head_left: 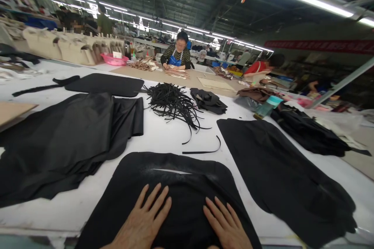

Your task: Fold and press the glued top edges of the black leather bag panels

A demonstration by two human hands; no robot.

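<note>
A black fabric panel [175, 179] with rounded corners lies flat on the white table [163, 134] right in front of me. My left hand [143, 220] presses flat on it, fingers spread. Beside it, my right hand [224, 223] also rests flat on the panel, fingers apart. Neither hand holds anything. A thin pale slit shows across the panel's upper part. A single black strip [204, 149] lies just beyond the panel.
A stack of black fabric [67, 140] lies to the left, another black panel [280, 171] to the right. A heap of black strips [172, 103] sits further back. A teal-capped bottle [267, 107] lies at right. Other people work at far tables.
</note>
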